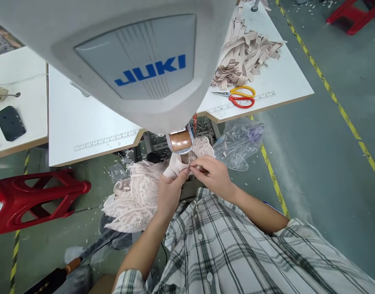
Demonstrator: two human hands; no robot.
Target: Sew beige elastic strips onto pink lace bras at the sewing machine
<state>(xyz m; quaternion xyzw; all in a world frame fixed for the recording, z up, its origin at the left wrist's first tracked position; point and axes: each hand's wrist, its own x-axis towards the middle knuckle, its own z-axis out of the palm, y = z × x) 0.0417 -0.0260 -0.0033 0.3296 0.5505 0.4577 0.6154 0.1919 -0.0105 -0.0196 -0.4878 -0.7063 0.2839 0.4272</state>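
Head view: off the worktop [83, 118]'s near edge, left hand [169, 191] gripped pale cloth [176, 164], right hand [214, 174] pinched its rim, seemingly aligning; steady tension seemed needed next.

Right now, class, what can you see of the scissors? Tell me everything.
The scissors have metal-looking blades, apparently closed, and two looped handles, one yellow, one red. They lie flat on the white tabletop, blades pointing left in the picture, the red loop over the ruler strip. Beige fabric strips lie just beyond. Nothing holds them.
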